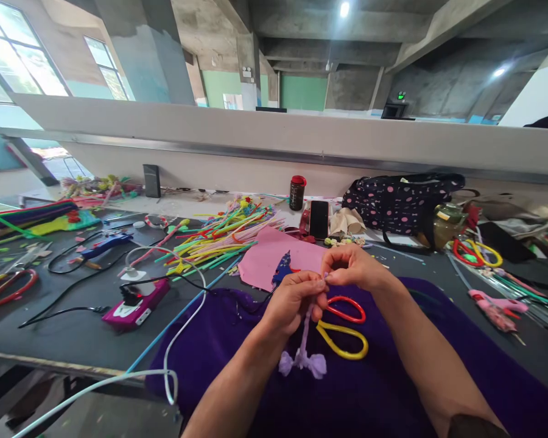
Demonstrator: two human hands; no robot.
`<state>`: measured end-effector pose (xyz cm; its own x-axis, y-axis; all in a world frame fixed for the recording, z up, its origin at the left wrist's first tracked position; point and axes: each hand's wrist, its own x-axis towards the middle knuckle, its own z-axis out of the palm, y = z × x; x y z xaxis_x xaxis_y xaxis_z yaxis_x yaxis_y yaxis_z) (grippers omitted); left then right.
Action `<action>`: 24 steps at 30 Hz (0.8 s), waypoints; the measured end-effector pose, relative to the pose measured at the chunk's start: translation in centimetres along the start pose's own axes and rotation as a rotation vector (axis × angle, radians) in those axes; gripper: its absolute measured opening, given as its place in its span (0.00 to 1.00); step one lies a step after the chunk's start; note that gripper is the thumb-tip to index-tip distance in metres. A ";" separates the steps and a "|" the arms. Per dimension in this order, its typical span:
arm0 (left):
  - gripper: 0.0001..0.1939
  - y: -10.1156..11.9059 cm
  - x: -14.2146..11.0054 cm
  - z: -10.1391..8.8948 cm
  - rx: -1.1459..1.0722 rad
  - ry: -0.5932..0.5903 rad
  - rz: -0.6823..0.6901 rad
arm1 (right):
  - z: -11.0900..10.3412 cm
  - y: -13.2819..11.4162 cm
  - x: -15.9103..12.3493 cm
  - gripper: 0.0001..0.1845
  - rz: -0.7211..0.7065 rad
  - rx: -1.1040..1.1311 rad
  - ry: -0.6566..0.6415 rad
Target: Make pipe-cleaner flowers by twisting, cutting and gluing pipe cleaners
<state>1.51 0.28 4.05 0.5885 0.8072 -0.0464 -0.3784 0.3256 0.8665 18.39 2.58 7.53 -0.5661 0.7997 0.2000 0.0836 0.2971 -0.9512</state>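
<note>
A lilac pipe cleaner piece (305,334) hangs from my left hand (296,298), with fluffy lilac tufts (303,364) at its lower end. The fingers of that hand are closed round its upper part. My right hand (354,267) meets the left one and pinches the top end, where a tiny lilac bit shows between the fingertips. Just below the hands lie scissors with one red handle (347,309) and one yellow handle (344,342); their blades are hidden. Behind my left hand stands a blue glue gun (283,267), partly covered.
A purple cloth (201,340) covers the near edge. Beyond the hands are a pink sheet (265,252), bundled pipe cleaners (223,237), a phone (318,220) and a bottle (296,193). A magenta power strip (137,304) with cables sits left; a pink glue gun (497,309) lies right.
</note>
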 end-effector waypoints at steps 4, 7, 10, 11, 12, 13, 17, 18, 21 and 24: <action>0.07 -0.3 0.3 -0.5 -0.136 -0.171 -0.122 | -0.2 1.0 0.3 0.07 0.000 0.114 -0.104; 0.06 -0.3 0.5 -0.8 -0.200 -0.187 -0.112 | -0.2 1.3 0.5 0.08 0.027 0.144 -0.046; 0.06 -0.1 0.7 -0.9 -0.228 -0.143 -0.070 | -0.1 1.4 0.6 0.12 0.016 0.169 0.007; 0.06 -0.1 0.7 -0.8 -0.229 -0.122 -0.051 | -0.1 1.4 0.6 0.14 0.003 0.191 0.018; 0.06 0.0 0.7 -0.8 -0.226 -0.101 -0.033 | -0.1 1.4 0.7 0.16 -0.008 0.213 0.028; 0.06 0.0 0.6 -0.7 -0.220 -0.081 -0.017 | -0.1 1.5 0.7 0.17 -0.015 0.232 0.036; 0.06 0.1 0.4 -0.5 -0.166 -0.024 0.021 | 0.0 1.7 0.9 0.12 -0.018 0.219 0.038; 0.06 0.1 0.4 -0.5 -0.150 -0.018 0.026 | -0.1 1.8 0.9 0.10 -0.022 0.203 0.036; 0.06 0.1 0.3 -0.6 -0.152 -0.056 0.007 | -0.2 2.0 1.0 0.08 -0.059 0.152 0.004; 0.05 0.0 0.3 -0.6 -0.270 -0.203 -0.066 | -0.3 2.1 1.1 0.08 -0.152 0.124 -0.062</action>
<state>1.24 0.83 3.68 0.7381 0.6742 0.0257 -0.4942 0.5144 0.7008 18.20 4.26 5.86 -0.6140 0.7157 0.3327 -0.1061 0.3429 -0.9334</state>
